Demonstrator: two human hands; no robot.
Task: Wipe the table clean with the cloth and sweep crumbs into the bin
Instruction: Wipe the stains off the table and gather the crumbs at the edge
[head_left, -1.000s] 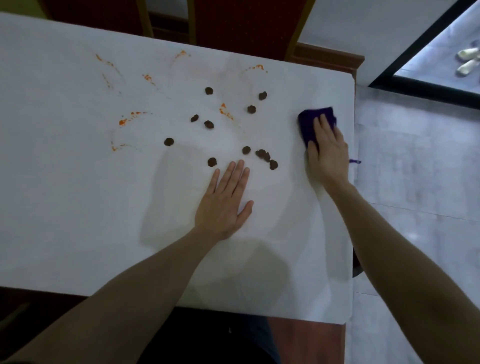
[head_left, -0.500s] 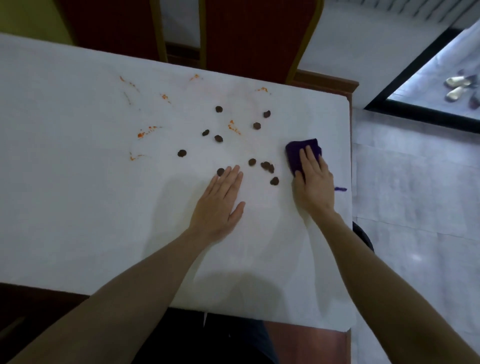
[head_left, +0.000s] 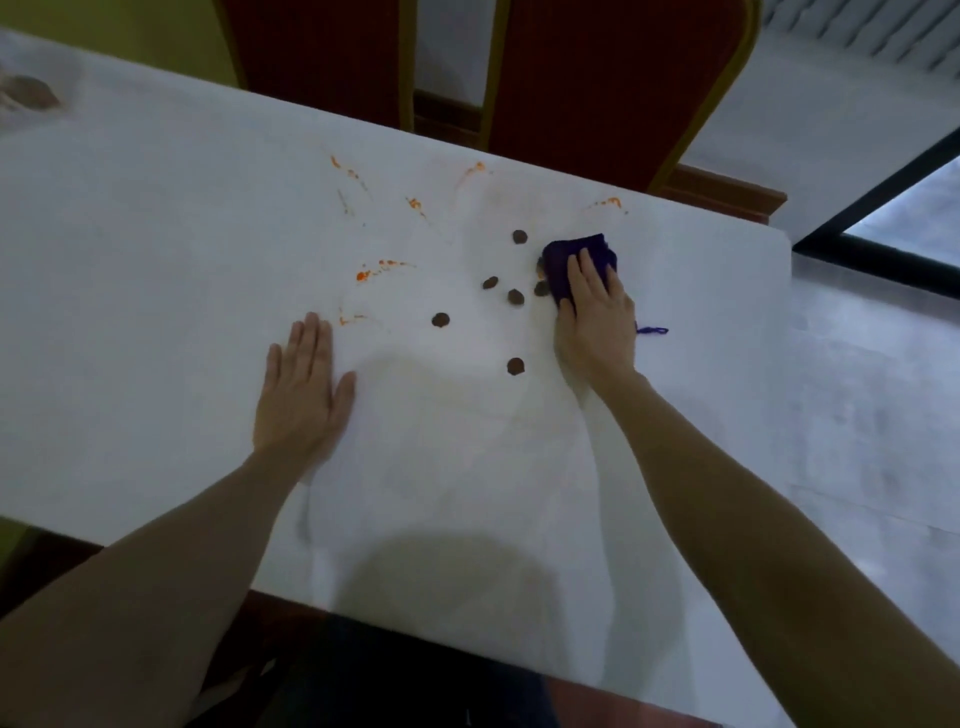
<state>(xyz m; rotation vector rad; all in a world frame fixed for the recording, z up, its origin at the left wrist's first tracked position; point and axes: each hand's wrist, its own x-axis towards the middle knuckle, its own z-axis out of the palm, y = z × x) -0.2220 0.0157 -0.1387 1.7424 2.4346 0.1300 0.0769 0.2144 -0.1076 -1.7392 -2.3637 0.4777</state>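
Half the cloth (head_left: 560, 262) under right hand (head_left: 597, 325)

A: Right hand (head_left: 595, 317) position?
B: Flat on purple cloth (head_left: 566, 258), centre-right of frame; dark crumbs (head_left: 516, 296) scattered just left of it.
A: Left hand (head_left: 301, 395)?
B: Flat on white table (head_left: 156, 260), centre-left, below orange smears (head_left: 363, 274).

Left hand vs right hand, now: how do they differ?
The left hand lies flat on the bare table; the right hand presses the purple cloth. The left hand rests clear of the brown crumbs; the right hand's cloth touches the nearest ones. Both have straight fingers, palm down.
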